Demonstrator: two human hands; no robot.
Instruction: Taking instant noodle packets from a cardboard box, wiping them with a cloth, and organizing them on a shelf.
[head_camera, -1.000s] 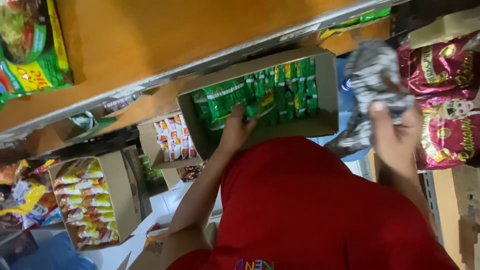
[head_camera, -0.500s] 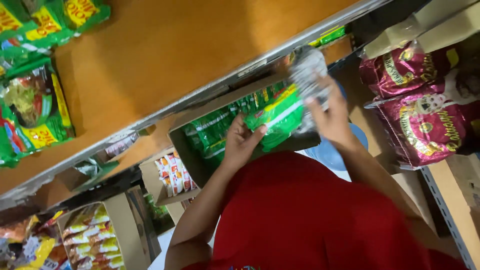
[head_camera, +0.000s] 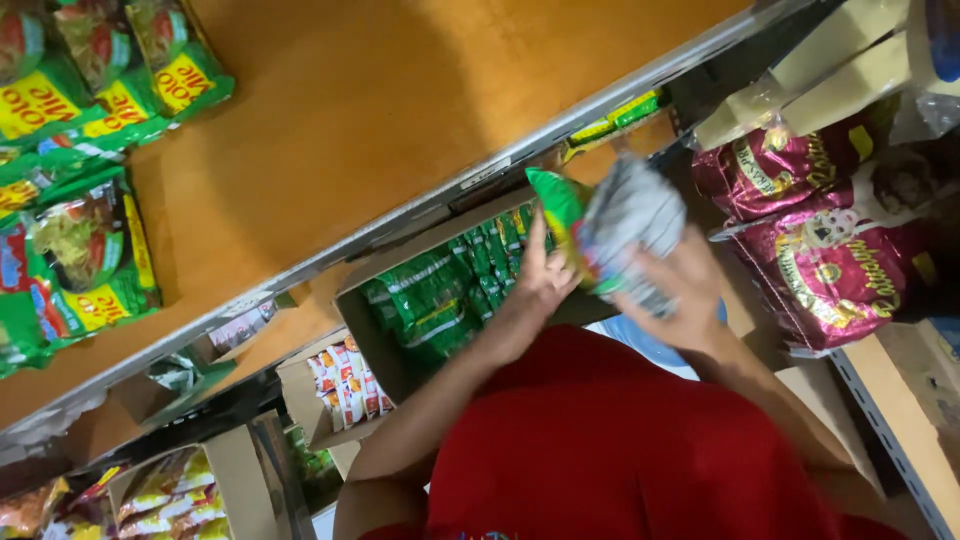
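My left hand (head_camera: 545, 275) presses against a stack of green noodle packets (head_camera: 562, 208) that I lift out of an open cardboard box (head_camera: 372, 345) resting against my red shirt. The box holds several more green packets (head_camera: 430, 300). My right hand (head_camera: 672, 285) grips the same stack from the other side, where the packets' silvery backs (head_camera: 630, 215) show. The stack is just below the metal front edge of a wooden shelf (head_camera: 400, 90).
Green and yellow noodle packets (head_camera: 85, 250) lie at the left end of the shelf. Dark red snack bags (head_camera: 830, 250) hang or lie at the right. Lower down stand more open cartons with red and yellow packets (head_camera: 345, 385), (head_camera: 170, 495).
My right hand came in from the right onto the box, and both hands have raised a stack of packets out of it toward the shelf edge. The view has tilted up to the shelf.
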